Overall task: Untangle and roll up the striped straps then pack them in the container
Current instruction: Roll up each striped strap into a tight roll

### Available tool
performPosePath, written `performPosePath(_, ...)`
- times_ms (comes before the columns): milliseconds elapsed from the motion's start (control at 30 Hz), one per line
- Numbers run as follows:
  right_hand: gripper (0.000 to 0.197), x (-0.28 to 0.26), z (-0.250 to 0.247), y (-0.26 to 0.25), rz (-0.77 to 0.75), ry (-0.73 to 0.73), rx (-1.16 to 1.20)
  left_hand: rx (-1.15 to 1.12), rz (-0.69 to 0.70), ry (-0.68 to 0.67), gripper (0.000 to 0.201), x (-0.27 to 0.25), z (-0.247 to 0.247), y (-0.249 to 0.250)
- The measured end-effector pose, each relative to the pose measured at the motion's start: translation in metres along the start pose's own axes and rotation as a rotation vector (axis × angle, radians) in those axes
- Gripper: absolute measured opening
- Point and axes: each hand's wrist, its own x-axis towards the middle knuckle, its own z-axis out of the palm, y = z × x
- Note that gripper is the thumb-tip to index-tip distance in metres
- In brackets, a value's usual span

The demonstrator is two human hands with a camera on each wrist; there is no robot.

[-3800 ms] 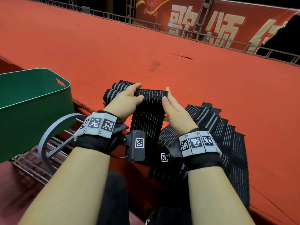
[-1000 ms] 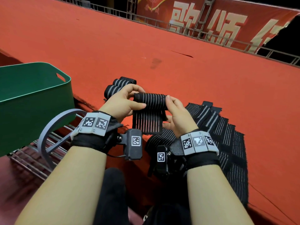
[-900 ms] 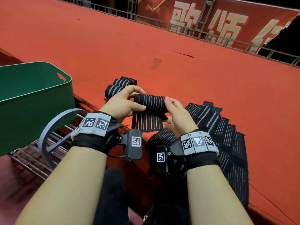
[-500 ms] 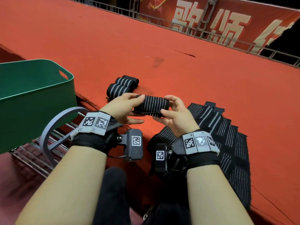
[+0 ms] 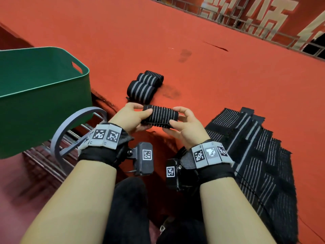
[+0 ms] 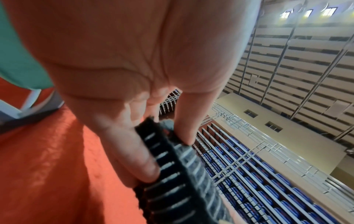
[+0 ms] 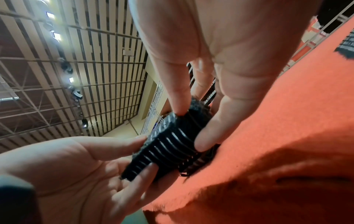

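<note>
A black strap with thin white stripes, rolled into a tight roll [image 5: 159, 116] [image 6: 182, 181] [image 7: 172, 145], is held crosswise just above the red surface's near edge. My left hand [image 5: 135, 115] pinches its left end between thumb and fingers. My right hand [image 5: 182, 120] pinches its right end the same way. Three finished rolls [image 5: 144, 85] lie side by side on the red surface beyond my hands. A pile of unrolled striped straps [image 5: 255, 155] lies flat to the right. The green container [image 5: 44, 95] stands at the left, its inside hidden by its near wall.
The red carpeted surface [image 5: 211, 76] stretches far ahead to a metal railing [image 5: 246, 20] and a red banner. A grey ring-shaped part [image 5: 70, 127] and a wire rack [image 5: 52, 164] sit below the green container. My dark-clothed legs are under my arms.
The hanging tail of the strap has been wound up, so the roll is now complete. Both hands with the roll have drawn slightly nearer to me, away from the three finished rolls.
</note>
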Motion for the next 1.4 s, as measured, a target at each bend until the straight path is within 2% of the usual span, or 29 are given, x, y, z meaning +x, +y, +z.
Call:
performPosePath(67, 0.034, 0.014, 0.009, 0.006, 0.043, 0.024, -0.014, 0.05, -0.009, 0.039, 0.048, 0.01, -0.009, -0.003)
performPosePath(300, 0.033, 0.077, 0.043, 0.016, 0.209, 0.068, -0.112, 0.189, 0.012, 0.163, 0.034, 0.06, -0.043, -0.005)
performPosePath(567, 0.043, 0.12, 0.061, 0.022, 0.251, 0.086, -0.123, 0.535, 0.042, 0.231, 0.036, 0.106, -0.053, 0.006)
performPosePath(633, 0.041, 0.124, 0.062, 0.023, 0.259, 0.088, -0.112, 0.7, 0.048, 0.263, 0.037, 0.11, -0.055, 0.007)
performPosePath(733, 0.036, 0.127, 0.064, 0.023, 0.281, 0.105, -0.158, 0.829, 0.036, 0.306, 0.036, 0.112, -0.058, 0.009)
performPosePath(833, 0.033, 0.126, 0.064, 0.023, 0.27, 0.122, -0.273, 0.841, 0.002, 0.297, 0.039, 0.111, -0.058, 0.009)
performPosePath(1067, 0.03, 0.105, 0.062, 0.009, 0.258, 0.092, -0.318, 0.848, -0.009, 0.275, 0.053, 0.097, -0.056, 0.019)
performPosePath(1400, 0.02, 0.062, 0.04, -0.019, 0.175, 0.112, -0.332, 0.876, 0.118, 0.285, 0.051, 0.058, -0.034, 0.033)
